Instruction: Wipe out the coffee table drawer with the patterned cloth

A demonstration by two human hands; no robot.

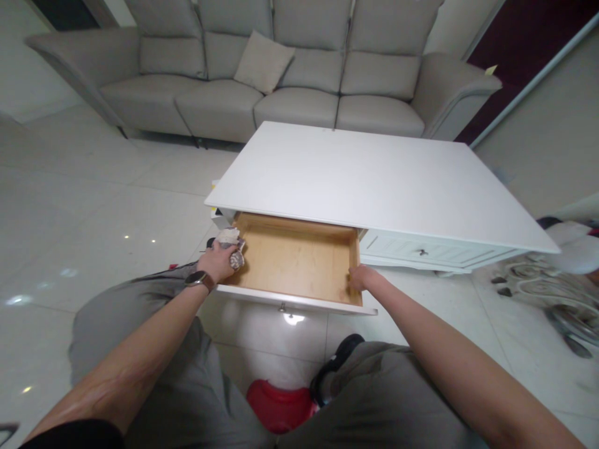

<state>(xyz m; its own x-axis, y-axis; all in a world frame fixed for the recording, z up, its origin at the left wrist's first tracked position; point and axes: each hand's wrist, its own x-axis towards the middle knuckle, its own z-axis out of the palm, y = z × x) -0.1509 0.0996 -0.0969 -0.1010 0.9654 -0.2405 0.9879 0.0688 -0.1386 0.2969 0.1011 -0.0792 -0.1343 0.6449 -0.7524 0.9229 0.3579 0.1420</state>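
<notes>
1. left hand (218, 260) has its fingers wrapped round a crumpled patterned bundle (228, 237); that's at the left edge of the open drawer (294, 255);
2. right hand (359, 278) is at its right edge, near the front corner; can't tell if those fingers grip it

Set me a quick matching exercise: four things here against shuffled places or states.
1. crumpled grey-and-white bundle
2. glossy red object
3. square beige cushion
4. pale wooden drawer with white front

A. on the grey padded sofa
B. pulled open
C. in the left hand
D. between the grey trouser legs

Pairs: 1-C; 2-D; 3-A; 4-B
</notes>
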